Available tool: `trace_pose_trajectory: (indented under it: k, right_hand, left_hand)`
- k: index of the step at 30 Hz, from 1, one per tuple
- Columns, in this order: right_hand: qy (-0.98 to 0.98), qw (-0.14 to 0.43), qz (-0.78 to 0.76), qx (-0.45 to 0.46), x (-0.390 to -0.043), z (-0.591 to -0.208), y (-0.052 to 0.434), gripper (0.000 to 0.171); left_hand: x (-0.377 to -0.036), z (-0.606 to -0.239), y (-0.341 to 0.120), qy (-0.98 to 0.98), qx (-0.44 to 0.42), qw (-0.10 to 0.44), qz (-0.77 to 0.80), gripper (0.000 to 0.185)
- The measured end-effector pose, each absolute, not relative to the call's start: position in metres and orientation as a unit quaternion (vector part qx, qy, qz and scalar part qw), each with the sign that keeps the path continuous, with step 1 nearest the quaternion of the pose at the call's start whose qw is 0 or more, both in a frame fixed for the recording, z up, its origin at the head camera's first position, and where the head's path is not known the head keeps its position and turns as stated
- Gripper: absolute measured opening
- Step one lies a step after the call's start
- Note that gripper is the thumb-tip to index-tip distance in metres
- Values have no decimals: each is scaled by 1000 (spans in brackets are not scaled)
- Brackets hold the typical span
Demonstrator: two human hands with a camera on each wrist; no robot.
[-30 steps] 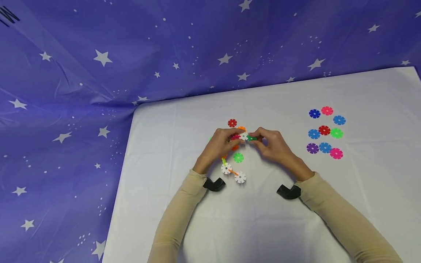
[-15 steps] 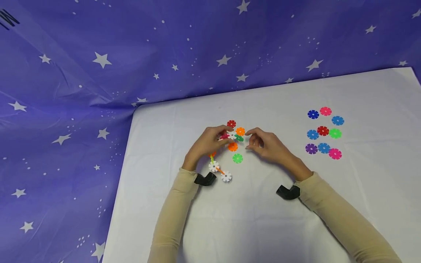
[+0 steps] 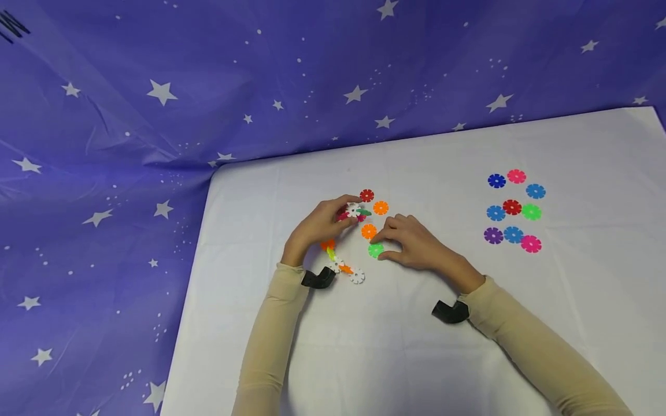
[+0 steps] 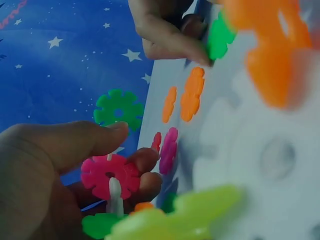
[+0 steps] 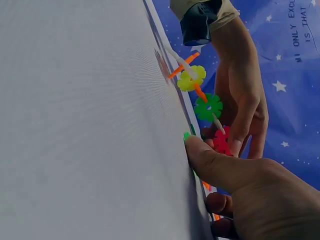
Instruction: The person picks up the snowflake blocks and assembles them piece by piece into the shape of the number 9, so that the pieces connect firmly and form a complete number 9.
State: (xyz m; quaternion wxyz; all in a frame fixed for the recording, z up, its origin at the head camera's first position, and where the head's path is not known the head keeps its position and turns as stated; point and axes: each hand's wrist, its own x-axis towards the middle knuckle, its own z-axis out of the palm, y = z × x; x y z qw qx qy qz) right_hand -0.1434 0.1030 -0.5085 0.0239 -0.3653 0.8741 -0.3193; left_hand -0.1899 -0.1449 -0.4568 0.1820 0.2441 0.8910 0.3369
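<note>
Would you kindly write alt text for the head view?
A person's left hand holds a chain of linked snowflake discs above a white table, while the right hand touches a loose green disc. Nine more coloured discs lie grouped to the right.

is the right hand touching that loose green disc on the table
Touching. In the head view the right hand has thumb and fingertips on the green disc; the right wrist view shows the thumb tip pressed against its edge.
</note>
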Motion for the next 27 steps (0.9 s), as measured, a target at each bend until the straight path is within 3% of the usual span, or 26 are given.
trace_pose_trajectory:
  k: [4,14,27]
  right_hand:
    - [878,34,-337,-340,-144,-505,104,30]
    - [828,52,-533,-165,-150,-503,113,32]
    - [783,93,-600,-130,-154,-501,114,34]
  left_hand:
    - [-190,-459,-145,884,260,186,341,41]
    - [-187,-463,-130,863,250,223,379,28]
    - [-184,-463,-127,856,277,214,379,36]
